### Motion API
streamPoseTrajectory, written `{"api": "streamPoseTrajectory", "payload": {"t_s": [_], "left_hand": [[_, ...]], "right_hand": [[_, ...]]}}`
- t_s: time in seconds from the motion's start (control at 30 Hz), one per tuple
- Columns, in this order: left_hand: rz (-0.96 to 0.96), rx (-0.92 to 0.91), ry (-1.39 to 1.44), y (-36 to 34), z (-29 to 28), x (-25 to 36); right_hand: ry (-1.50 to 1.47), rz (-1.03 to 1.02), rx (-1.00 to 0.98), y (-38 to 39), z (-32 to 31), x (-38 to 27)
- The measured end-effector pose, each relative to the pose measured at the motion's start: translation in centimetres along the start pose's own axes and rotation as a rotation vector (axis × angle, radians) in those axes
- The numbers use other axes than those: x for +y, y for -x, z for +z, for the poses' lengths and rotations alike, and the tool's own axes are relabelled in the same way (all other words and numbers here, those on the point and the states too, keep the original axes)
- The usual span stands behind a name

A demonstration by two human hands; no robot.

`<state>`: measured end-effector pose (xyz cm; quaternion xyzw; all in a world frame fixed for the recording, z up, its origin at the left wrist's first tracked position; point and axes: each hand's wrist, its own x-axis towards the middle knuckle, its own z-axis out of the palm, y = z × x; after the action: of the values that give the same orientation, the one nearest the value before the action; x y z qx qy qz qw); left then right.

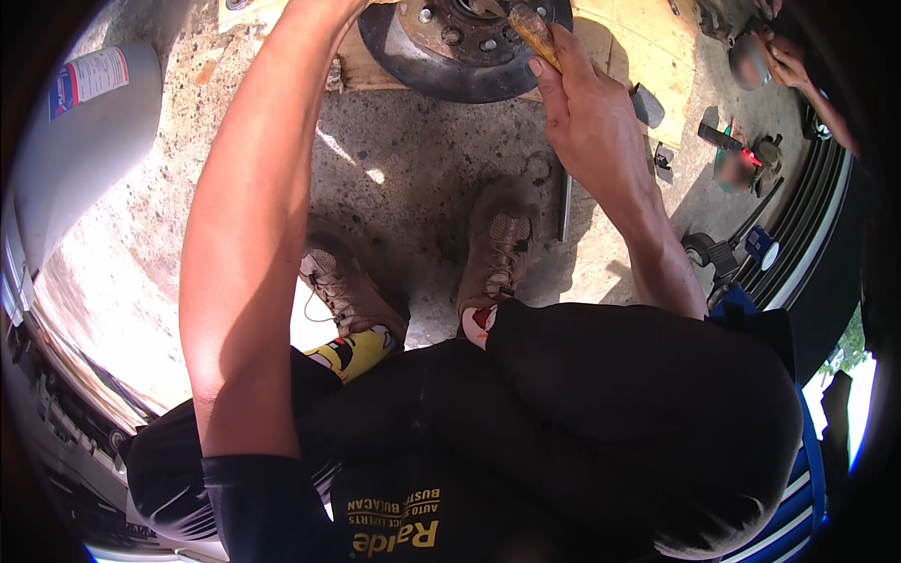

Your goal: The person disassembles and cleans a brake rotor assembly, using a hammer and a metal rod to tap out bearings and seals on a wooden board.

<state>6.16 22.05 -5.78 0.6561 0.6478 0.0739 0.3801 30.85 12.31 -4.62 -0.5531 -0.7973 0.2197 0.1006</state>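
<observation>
the right hand (593, 117) is clenched around a worn handle (535, 39) at the metal disc (449, 68), ahead of the shoes (504, 239); the left hand lies past the top edge, so i can't tell its grip; a slipping handle could bang knuckles on the bolts (488, 44); the grey container (94, 141) and blue can (762, 247) hide their contents

Remotely, I see a speckled grey concrete floor (422, 141) carrying a tan sheet (657, 47), a thin metal rod (566, 208) and brown lace-up shoes (505, 249).
</observation>
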Motion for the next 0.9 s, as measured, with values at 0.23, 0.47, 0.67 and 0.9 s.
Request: {"api": "streamPoseTrajectory", "payload": {"t_s": [0.23, 0.47, 0.67, 0.9], "left_hand": [[-0.096, 0.014, -0.046, 0.4, 0.1, 0.7], [-0.120, 0.201, 0.180, 2.1, 1.1, -0.4], [-0.270, 0.418, 0.288, 5.2, 1.7, -3.9], [-0.268, 0.476, 0.286, 6.3, 1.5, -4.3]], "right_hand": [[-0.051, 0.022, -0.028, 0.2, 0.2, 0.2], [-0.134, 0.081, 0.100, -1.1, -1.8, -0.8], [-0.095, -0.138, 0.224, -1.7, -0.5, -0.5], [-0.098, -0.034, 0.060, -2.7, -2.3, -2.7]]}}
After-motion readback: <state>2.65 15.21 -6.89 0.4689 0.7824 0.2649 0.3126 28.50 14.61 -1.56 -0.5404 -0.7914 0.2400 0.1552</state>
